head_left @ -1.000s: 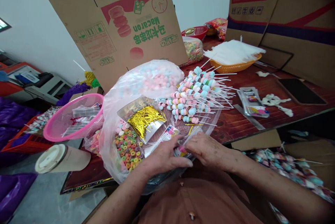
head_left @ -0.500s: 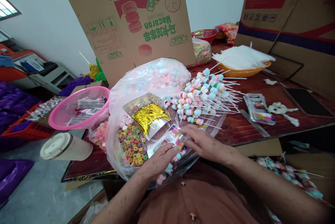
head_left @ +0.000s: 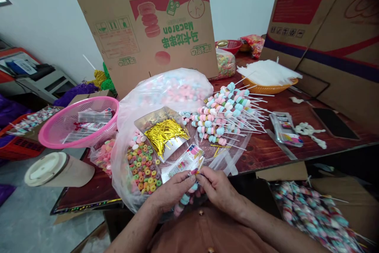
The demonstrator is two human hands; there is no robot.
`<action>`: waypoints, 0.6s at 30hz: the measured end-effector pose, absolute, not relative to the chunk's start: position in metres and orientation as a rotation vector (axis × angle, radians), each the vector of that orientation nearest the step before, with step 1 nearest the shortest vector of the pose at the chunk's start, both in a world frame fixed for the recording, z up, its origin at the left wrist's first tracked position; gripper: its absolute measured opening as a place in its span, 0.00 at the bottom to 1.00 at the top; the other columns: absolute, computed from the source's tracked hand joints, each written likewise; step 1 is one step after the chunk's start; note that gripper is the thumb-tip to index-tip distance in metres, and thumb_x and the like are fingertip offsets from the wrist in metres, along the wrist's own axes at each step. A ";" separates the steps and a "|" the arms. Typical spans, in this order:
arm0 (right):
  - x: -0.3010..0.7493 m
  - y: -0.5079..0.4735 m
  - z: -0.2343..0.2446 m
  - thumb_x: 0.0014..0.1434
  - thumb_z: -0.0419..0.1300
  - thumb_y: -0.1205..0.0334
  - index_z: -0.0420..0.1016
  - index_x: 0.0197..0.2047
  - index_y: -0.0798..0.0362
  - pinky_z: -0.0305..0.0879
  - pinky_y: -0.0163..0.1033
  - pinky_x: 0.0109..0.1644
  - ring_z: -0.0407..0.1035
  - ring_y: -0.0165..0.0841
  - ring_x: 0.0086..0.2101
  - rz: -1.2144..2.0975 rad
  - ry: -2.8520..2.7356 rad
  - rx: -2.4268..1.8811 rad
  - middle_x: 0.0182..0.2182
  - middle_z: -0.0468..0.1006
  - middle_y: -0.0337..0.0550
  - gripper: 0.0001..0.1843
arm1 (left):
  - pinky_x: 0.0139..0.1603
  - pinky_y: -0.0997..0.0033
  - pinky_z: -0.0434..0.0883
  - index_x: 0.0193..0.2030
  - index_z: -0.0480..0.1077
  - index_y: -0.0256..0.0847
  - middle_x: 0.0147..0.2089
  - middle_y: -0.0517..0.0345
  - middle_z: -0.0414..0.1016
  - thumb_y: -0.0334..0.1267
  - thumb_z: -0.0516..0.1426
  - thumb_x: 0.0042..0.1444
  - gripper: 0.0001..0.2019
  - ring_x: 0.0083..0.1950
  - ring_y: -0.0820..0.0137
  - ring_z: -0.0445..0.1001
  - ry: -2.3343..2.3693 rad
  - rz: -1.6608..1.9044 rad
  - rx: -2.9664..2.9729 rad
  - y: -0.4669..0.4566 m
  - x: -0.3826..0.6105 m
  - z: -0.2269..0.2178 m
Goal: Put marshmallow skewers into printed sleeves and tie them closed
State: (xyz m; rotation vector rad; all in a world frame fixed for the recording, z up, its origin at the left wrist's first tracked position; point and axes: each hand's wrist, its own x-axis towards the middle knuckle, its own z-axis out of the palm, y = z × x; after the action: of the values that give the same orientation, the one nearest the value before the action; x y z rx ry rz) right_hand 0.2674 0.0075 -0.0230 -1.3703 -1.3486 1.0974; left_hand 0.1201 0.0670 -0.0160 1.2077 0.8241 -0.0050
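My left hand (head_left: 170, 192) and my right hand (head_left: 217, 190) meet close to my chest, fingers pinched together on the top of a small clear packet (head_left: 186, 162) with a printed label. A candy skewer (head_left: 186, 199) of pink and blue pieces hangs below the hands, inside the packet as far as I can tell. Just beyond lie a pack of gold twist ties (head_left: 166, 132) and loose coloured ring candies (head_left: 143, 166) on a big clear plastic bag (head_left: 174, 91). A pile of finished candy skewers (head_left: 225, 113) lies to the right of them.
A pink basket (head_left: 79, 122) of packets and a lidded paper cup (head_left: 56, 170) stand on the left. An orange basket (head_left: 266, 77) of white sticks, flat packets (head_left: 284, 126) and a phone (head_left: 334, 122) lie on the wooden table (head_left: 266, 146). Cardboard boxes (head_left: 154, 28) stand behind. Wrapped skewers (head_left: 314, 213) fill a box at lower right.
Both hands have drawn back from the packet stack towards my chest and now pinch the packet's top together, with the candy skewer hanging under them. The camera shifted slightly.
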 end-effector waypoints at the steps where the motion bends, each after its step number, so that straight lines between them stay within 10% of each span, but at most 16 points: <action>1: 0.270 0.009 -0.023 0.57 0.50 0.52 0.61 0.24 0.53 0.57 0.31 0.25 0.62 0.26 0.21 1.062 -1.386 -1.377 0.18 0.68 0.37 0.16 | 0.11 0.83 0.54 0.36 0.61 0.40 0.27 0.63 0.65 0.58 0.50 0.53 0.20 0.16 0.81 0.58 0.804 -0.065 1.215 0.070 0.119 -0.012; 8: 0.295 0.032 -0.024 0.58 0.45 0.49 0.57 0.23 0.50 0.53 0.33 0.15 0.50 0.25 0.10 1.169 -0.993 -1.412 0.11 0.61 0.32 0.17 | 0.19 0.78 0.59 0.35 0.66 0.41 0.26 0.64 0.64 0.50 0.52 0.53 0.14 0.20 0.77 0.61 0.883 -0.121 1.589 0.079 0.128 0.004; 11: 0.309 0.031 -0.010 0.60 0.47 0.56 0.66 0.34 0.53 0.66 0.41 0.37 0.69 0.34 0.31 0.712 -1.330 -1.385 0.30 0.75 0.46 0.12 | 0.21 0.77 0.60 0.28 0.62 0.40 0.23 0.65 0.62 0.49 0.49 0.53 0.14 0.21 0.76 0.61 1.003 -0.040 1.496 0.077 0.133 -0.002; 14: 0.311 0.023 -0.006 0.59 0.49 0.65 0.63 0.53 0.55 0.50 0.56 0.57 0.57 0.44 0.55 0.208 -2.159 -1.153 0.52 0.68 0.53 0.18 | 0.23 0.76 0.62 0.27 0.61 0.39 0.23 0.63 0.63 0.52 0.50 0.51 0.17 0.22 0.76 0.63 0.980 0.012 1.289 0.075 0.138 -0.005; 18: 0.304 0.016 -0.021 0.61 0.46 0.70 0.63 0.52 0.60 0.49 0.57 0.56 0.64 0.41 0.45 -0.036 -2.596 -1.106 0.41 0.74 0.53 0.17 | 0.25 0.75 0.63 0.25 0.61 0.38 0.23 0.63 0.63 0.55 0.53 0.48 0.19 0.21 0.76 0.63 0.832 -0.135 1.202 0.075 0.140 -0.001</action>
State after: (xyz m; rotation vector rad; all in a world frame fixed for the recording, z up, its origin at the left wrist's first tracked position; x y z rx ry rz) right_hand 0.3043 0.0160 -0.0209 -1.1056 -2.5956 -0.0361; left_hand 0.1404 0.0753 -0.0009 1.2018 0.8316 -0.1351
